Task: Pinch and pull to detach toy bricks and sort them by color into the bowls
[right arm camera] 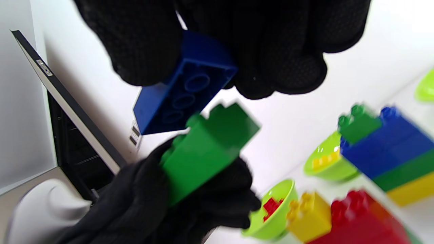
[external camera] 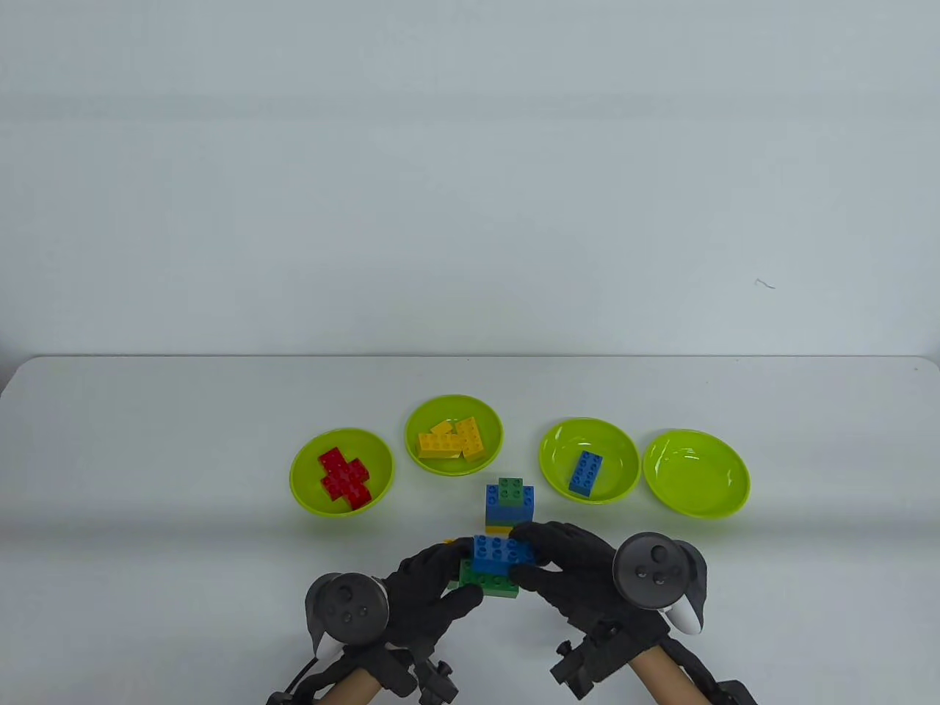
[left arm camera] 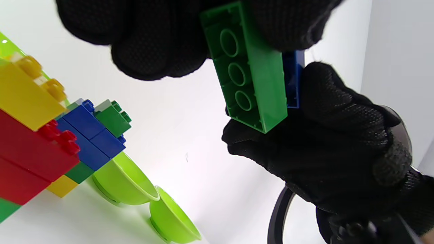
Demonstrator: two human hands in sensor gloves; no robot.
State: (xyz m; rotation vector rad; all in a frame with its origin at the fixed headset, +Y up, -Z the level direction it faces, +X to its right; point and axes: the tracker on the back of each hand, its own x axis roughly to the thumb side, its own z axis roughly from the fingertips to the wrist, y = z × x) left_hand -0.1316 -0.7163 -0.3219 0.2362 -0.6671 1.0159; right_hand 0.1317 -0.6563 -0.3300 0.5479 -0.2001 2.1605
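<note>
Near the table's front edge my two hands hold a pair of bricks above the table. My right hand (external camera: 547, 562) pinches the blue brick (external camera: 496, 552) (right arm camera: 183, 91) from above. My left hand (external camera: 437, 584) grips the green brick (external camera: 488, 581) (left arm camera: 251, 81) (right arm camera: 206, 149) beneath it. In the right wrist view the blue brick is tilted up off the green one and they meet only at one edge. Just behind the hands the remaining brick stack (external camera: 509, 507) (left arm camera: 51, 135) stands on the table, with green, blue, yellow and red bricks in it.
Four lime bowls stand in a row behind the stack: one with red bricks (external camera: 341, 474), one with yellow bricks (external camera: 454, 435), one with a single blue brick (external camera: 589, 460) and an empty one (external camera: 696, 474) at the right. The table's far edge runs behind them.
</note>
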